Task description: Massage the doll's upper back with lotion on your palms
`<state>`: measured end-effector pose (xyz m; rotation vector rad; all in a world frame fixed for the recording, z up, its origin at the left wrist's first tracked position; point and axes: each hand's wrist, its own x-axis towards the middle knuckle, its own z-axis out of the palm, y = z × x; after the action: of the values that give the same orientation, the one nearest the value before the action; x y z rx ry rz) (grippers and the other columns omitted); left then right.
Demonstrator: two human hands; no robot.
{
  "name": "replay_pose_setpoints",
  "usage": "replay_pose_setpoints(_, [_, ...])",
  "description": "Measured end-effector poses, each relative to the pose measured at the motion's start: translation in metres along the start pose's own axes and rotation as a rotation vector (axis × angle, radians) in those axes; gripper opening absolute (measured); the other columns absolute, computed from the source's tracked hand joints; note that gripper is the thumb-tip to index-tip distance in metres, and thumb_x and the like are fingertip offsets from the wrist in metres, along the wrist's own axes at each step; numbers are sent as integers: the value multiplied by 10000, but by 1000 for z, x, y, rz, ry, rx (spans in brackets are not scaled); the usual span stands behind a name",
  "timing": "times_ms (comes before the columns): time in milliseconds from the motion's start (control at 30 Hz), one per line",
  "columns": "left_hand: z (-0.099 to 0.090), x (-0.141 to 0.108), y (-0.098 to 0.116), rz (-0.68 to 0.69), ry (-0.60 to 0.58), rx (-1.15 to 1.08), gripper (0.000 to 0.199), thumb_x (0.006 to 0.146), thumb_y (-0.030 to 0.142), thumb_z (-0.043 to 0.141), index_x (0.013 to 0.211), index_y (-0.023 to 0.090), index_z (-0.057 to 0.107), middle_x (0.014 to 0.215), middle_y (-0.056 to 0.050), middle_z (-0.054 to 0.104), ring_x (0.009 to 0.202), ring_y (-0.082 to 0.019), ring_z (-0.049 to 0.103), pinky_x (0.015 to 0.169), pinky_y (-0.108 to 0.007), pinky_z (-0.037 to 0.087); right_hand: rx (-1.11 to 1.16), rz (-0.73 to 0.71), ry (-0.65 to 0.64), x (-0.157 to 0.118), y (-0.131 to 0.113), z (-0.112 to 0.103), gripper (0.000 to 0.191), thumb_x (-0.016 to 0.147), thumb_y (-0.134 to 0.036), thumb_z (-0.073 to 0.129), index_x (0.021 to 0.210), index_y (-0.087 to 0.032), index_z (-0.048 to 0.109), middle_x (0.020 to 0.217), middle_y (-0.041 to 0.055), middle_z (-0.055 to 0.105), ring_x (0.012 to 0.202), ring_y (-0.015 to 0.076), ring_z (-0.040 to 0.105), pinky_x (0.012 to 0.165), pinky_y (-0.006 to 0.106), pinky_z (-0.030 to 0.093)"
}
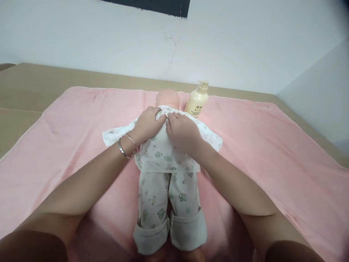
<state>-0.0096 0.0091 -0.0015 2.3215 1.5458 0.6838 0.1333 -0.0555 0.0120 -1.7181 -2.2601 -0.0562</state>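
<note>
A baby doll [167,97] lies stretched out with its head away from me; its face does not show. It wears a white printed shirt [163,158] and matching trousers [183,193] with rolled-up cuffs. My left hand [149,123] rests on the upper left of the shirt, fingers near the collar and thumb pointing to the middle. Beside it, my right hand [184,131] lies on the upper right, its fingers laid on the cloth close to the neck. The two hands almost meet at the centre. Their palms hide part of the shirt.
Under the doll a pink blanket [253,145] spreads over a wooden table [40,78]. A pale yellow pump bottle [197,100] stands to the right of the doll's head. Behind the table rises a white wall [122,43] with a dark panel [163,6] at the top.
</note>
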Motion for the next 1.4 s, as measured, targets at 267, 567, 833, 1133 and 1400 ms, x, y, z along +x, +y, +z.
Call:
replay_pose_setpoints(267, [-1,-27,30,65,30,311,465,991,293,287,1273,61,574,1283,-255,638,1250,-387,573,1113,-582,414,226,205,-74,31,35,19,729,1014,-408,336,1568,65,301,1670,254,279,1590,362,210,1300,535,215])
replay_pose_setpoints(567, [-5,0,-2,-55,-35,-40,502,986,484,322,1115,148,672,1165,-147,736,1033,-278,661,917,-418,523,-61,78,-21,5,0,1,483,1046,-266,302,1299,34,583,1281,279,669,1271,386,592,1119,475,436])
replay_pose_setpoints(833, [-5,-15,20,8,-42,220,452,995,294,266,1061,83,660,1088,-211,701,1048,-321,646,979,-470,511,106,181,-83,17,17,-3,432,1051,-341,324,1181,-92,653,1262,192,693,1190,346,640,1003,448,519])
replay_pose_setpoints(1133, [-2,-33,35,225,9,296,298,909,128,359,938,144,655,1013,-183,672,1059,-323,626,1014,-487,503,173,120,-88,26,34,6,540,1039,-342,315,1411,-9,521,1489,244,557,1402,357,509,1176,486,395])
replay_pose_setpoints(1400, [-6,-5,12,59,-73,139,342,985,358,332,986,170,618,1025,-139,684,1008,-290,638,922,-440,517,-63,111,-26,14,14,7,456,1052,-268,269,1242,-21,601,1264,256,678,1232,371,605,1082,492,451])
